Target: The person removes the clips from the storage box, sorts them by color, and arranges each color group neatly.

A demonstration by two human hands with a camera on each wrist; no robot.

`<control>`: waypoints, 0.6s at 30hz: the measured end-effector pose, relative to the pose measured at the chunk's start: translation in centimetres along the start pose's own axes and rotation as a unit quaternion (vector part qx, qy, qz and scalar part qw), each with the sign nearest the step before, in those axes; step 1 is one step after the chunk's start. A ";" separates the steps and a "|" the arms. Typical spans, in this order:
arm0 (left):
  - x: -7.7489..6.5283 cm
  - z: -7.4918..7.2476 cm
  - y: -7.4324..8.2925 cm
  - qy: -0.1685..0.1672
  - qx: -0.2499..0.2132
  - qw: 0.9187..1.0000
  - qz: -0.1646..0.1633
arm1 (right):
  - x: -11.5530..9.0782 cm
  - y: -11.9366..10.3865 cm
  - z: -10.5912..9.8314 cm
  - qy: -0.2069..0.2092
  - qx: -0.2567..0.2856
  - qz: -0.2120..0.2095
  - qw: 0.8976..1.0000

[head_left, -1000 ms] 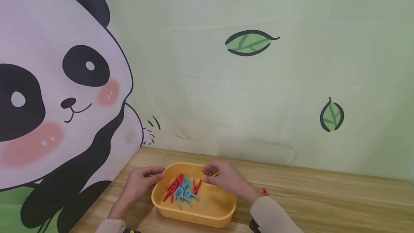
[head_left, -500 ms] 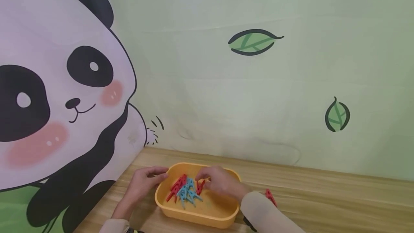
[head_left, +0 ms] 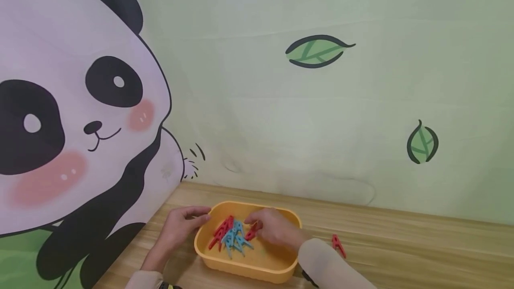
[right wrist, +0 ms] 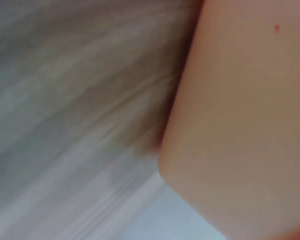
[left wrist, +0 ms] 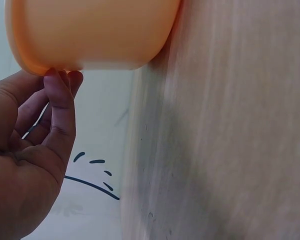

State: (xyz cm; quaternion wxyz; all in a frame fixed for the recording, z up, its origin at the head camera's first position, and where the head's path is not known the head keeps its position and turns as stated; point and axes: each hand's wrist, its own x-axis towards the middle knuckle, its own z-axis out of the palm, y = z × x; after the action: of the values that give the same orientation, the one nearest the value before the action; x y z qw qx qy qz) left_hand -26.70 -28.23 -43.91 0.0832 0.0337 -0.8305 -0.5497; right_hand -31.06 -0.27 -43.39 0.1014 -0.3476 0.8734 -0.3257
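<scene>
A yellow plastic tub [head_left: 249,274] holds several red clothespins [head_left: 221,233] and blue clothespins [head_left: 237,237], piled toward its left side. My left hand [head_left: 180,229] is at the tub's left rim, its fairly straight fingers touching the outside, as the left wrist view also shows with the fingertips [left wrist: 60,82] against the wall. Inside the tub, my right hand [head_left: 275,226] pinches a red clothespin [head_left: 251,233] just right of the blue ones; the fingers partly hide it. In the right wrist view a blurred pale surface fills the right side, and no fingers show.
The tub stands on a wood-grain table [head_left: 385,244]. One more red clothespin [head_left: 338,246] lies on the table to the right, beside my right sleeve [head_left: 327,260]. Behind rises a pale green backdrop [head_left: 257,137] printed with a panda [head_left: 108,146] and leaves.
My right hand has come down into the tub and taken hold of a red clothespin. The left hand stays at the rim. The red clothespin on the table shows more fully beside the sleeve.
</scene>
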 end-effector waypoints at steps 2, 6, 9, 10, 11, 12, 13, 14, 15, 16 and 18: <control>0.0 0.0 0.0 -0.001 0.000 1.000 -0.002 | -0.1 -0.1 0.0 0.000 -0.008 0.001 1.000; 0.0 -0.1 0.1 0.000 0.002 1.000 -0.004 | -0.2 -0.4 0.1 0.007 -0.033 0.004 0.999; -0.1 -0.1 0.1 0.000 0.002 1.000 -0.004 | -0.3 -0.7 0.1 0.019 -0.058 0.006 0.998; 0.0 -0.1 0.1 0.000 0.000 1.000 -0.004 | -0.4 -0.8 0.2 0.023 -0.067 0.007 0.997; 0.0 0.0 0.1 -0.001 0.000 1.000 -0.003 | -0.4 -0.9 0.1 0.025 -0.072 0.010 0.997; -0.1 0.0 0.1 -0.001 -0.001 1.000 -0.002 | -0.5 -1.0 0.1 0.027 -0.073 0.014 0.997; -0.1 0.0 0.1 -0.001 -0.002 1.000 -0.001 | -0.5 -1.1 0.1 0.029 -0.073 0.015 0.997; 0.0 0.0 0.1 -0.001 -0.002 1.000 0.000 | -0.6 -1.1 0.0 0.029 -0.067 0.018 0.997; 0.0 0.0 0.1 0.000 -0.002 1.000 0.000 | -0.7 -1.1 0.0 0.031 -0.064 0.017 0.997; 0.0 0.0 0.1 0.000 -0.002 1.000 -0.001 | -0.8 -1.2 -0.1 0.033 -0.056 0.017 0.998; 0.1 0.0 0.0 0.000 0.002 1.000 -0.001 | -0.9 -1.3 -0.3 0.038 -0.037 0.014 0.998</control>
State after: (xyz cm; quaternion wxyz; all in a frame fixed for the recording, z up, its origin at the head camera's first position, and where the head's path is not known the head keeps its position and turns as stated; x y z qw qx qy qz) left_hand -26.76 -28.23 -43.89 0.0823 0.0343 -0.8316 -0.5482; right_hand -29.80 -0.20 -42.38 0.0592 -0.3265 0.8929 -0.3045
